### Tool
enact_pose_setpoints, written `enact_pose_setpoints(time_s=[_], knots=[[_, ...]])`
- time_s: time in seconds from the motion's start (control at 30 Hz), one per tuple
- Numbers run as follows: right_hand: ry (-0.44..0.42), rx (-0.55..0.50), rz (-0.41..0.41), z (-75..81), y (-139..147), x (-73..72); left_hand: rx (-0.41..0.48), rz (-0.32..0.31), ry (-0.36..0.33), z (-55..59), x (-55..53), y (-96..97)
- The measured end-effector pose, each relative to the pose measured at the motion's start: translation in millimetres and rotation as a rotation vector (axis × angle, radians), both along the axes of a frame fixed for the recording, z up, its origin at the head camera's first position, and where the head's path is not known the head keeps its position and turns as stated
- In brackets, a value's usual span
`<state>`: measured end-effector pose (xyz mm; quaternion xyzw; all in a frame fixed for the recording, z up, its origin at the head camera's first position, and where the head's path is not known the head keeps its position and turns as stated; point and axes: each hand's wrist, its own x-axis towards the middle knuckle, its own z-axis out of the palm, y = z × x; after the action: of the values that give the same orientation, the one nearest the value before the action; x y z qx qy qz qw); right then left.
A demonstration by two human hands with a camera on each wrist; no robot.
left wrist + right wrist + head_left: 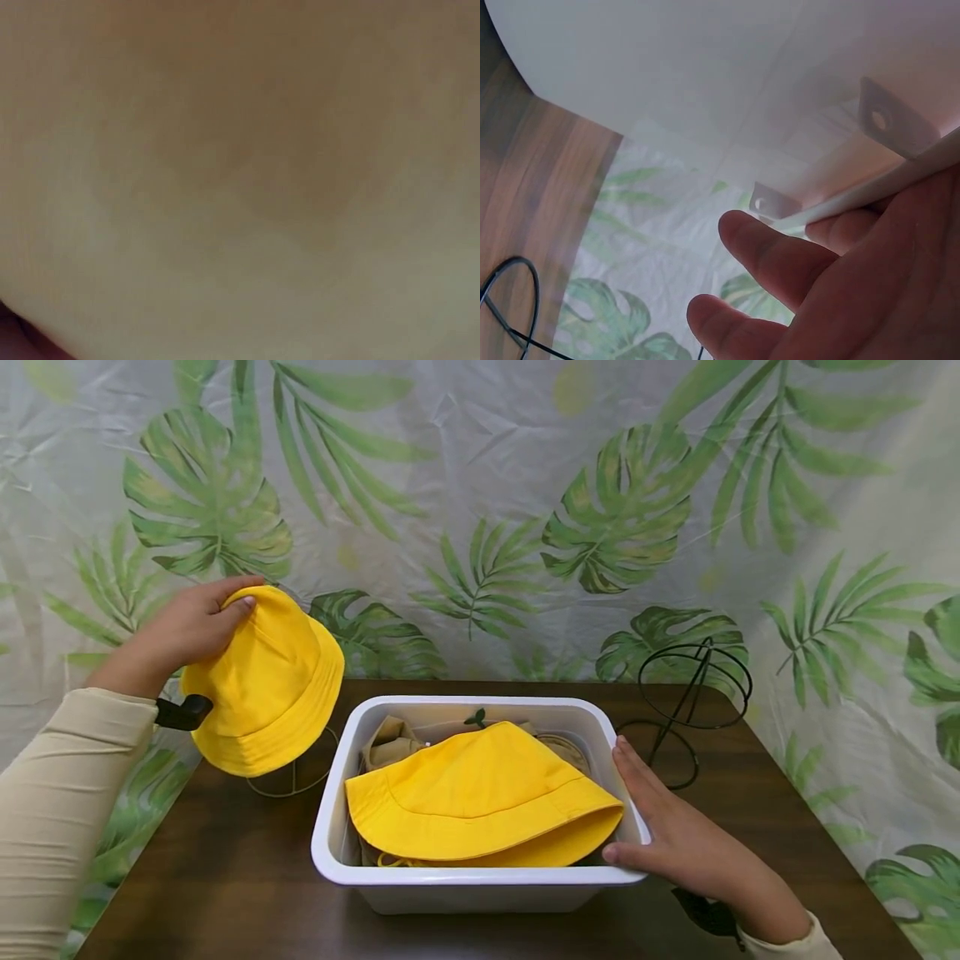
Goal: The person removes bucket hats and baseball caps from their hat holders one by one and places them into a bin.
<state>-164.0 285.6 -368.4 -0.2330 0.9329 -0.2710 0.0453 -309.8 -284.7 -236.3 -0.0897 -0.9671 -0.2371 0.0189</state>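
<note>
At the left of the head view my left hand [202,618] grips a yellow brimmed hat [262,685] by its crown, brim downward, with the thumb on the near side. Its other fingers are mostly hidden behind the cloth. A second yellow hat [480,793] lies folded on top of tan cloth items [393,742] in a white plastic bin [480,875]. My right hand [675,827] rests at the bin's right front corner, thumb on the rim and fingers along the side. From the right wrist view, its fingers [772,251] extend loosely below the rim.
A black wire stand [678,718] is on the brown table [750,827] at the back right. Part of another wire stand [288,792] shows beneath the held hat. A leaf-print curtain [480,527] hangs behind. In the left wrist view, a blurred tan surface [240,225] fills the picture.
</note>
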Motion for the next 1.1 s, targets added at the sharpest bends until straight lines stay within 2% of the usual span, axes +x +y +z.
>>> enact_pose_setpoints(time_s=[0.23,0.4,0.57,0.67,0.73,0.93,1.1], knots=[[0.01,0.001,0.002,0.3,-0.3,-0.4,0.07,-0.014,0.042,8.7,7.1,2.6],[0.013,-0.001,0.006,0.9,-0.1,-0.3,0.096,-0.016,0.035,14.9,9.2,-1.4],[0.014,0.0,0.003,1.5,-0.7,-0.3,0.044,-0.041,0.041,7.1,7.8,1.8],[0.007,-0.003,0.003,0.9,-1.4,-0.4,-0.019,-0.057,0.041,1.5,7.9,8.3],[0.007,-0.004,0.005,0.3,-1.4,-0.5,-0.031,-0.07,0.043,0.5,8.2,13.6],[0.009,0.004,-0.002,-0.6,-0.5,-0.8,0.022,-0.089,0.093,9.5,10.0,24.5],[0.01,0.005,-0.003,-0.6,-0.7,-1.2,0.033,-0.09,0.077,14.2,7.9,18.4]])
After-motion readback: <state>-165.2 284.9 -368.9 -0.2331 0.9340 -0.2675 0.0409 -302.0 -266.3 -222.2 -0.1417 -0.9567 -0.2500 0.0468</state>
